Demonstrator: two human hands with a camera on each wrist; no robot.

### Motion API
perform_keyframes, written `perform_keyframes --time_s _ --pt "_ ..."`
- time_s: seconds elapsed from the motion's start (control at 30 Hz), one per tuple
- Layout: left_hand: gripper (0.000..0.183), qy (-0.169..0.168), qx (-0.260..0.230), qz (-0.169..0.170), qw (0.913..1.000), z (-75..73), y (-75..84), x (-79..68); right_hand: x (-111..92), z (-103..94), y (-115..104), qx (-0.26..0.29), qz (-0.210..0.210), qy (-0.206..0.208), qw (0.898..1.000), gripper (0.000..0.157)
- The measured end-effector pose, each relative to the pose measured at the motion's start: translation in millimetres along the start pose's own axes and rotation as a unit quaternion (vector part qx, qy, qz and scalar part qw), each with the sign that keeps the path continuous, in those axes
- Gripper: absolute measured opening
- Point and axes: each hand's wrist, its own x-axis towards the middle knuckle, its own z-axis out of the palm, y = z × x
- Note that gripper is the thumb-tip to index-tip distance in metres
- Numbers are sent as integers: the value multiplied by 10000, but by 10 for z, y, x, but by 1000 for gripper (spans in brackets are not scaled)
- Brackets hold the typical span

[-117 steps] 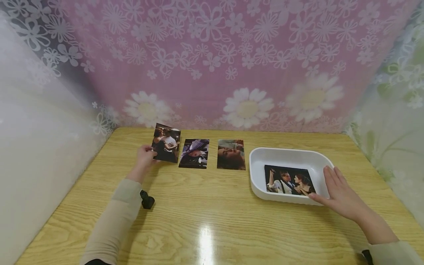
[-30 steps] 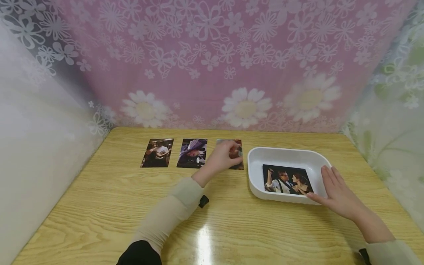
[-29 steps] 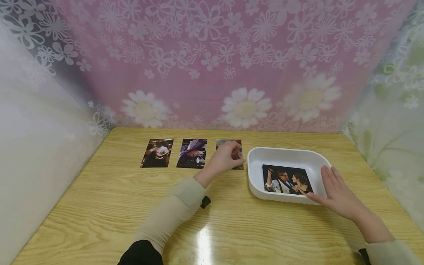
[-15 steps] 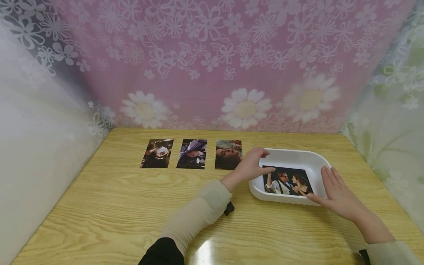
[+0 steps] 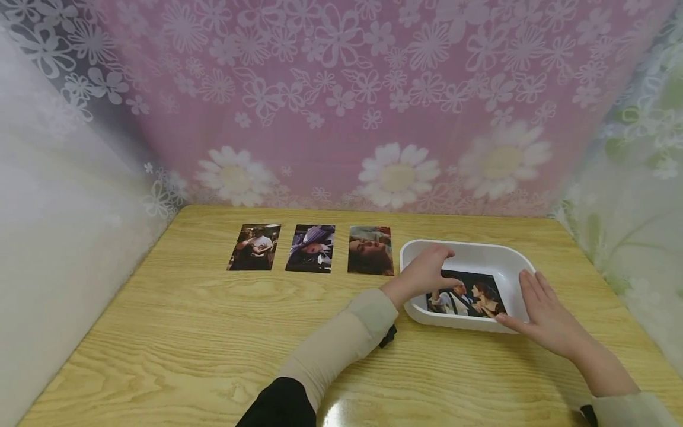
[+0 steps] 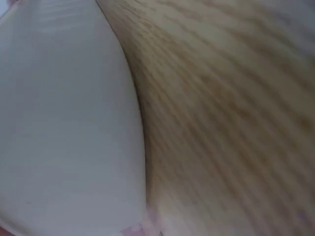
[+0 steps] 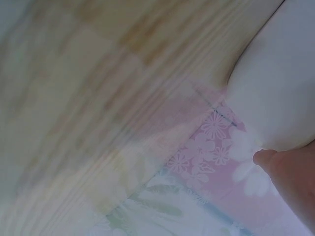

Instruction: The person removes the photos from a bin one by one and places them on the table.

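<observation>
One photo print (image 5: 472, 299), dark ground, two figures, lying picture side up on the floor of the tray, toward its near side; whether single or a stack cannot be told. One tray (image 5: 469, 325), white, rounded corners, standing on the table's right half. One left hand (image 5: 423, 274), reaching over the tray's left rim, thumb spread from the fingers and above the print's left part, grasping nothing visible; contact with the print cannot be told. One right hand (image 5: 552, 323), fingers straight and unclenched, resting at the tray's right end, thumb at the near rim. Three further prints in a row left of the tray, spaced apart: a couple (image 5: 254, 247), a purple striped hat (image 5: 311, 249), a close-up head (image 5: 370, 250). One wood-grain table (image 5: 203, 332). One pink floral backdrop (image 5: 320, 107), behind.
</observation>
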Motion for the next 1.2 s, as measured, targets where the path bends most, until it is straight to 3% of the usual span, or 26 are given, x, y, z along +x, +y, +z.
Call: perform_keyframes --time_s 0.23,0.43,0.67,0.97,1.2 --pt "77 -879 890 -209 9919 102 5 73 -9 -5 1 22 27 -61 10000 93" --pt "90 -1351 1400 -510 9796 151 21 101 -12 -18 -3 6 82 -80 9999 93" --pt "93 -1584 1807 -564 9691 190 25 89 -14 -14 -6 -27 45 -57 10000 93" --pt "72 -1786 2241 -755 9551 201 24 51 -6 -11 -10 -53 27 -56 10000 94" --pt "71 -1771 2342 -846 9522 216 39 45 -5 4 6 -73 -44 18 10000 93"
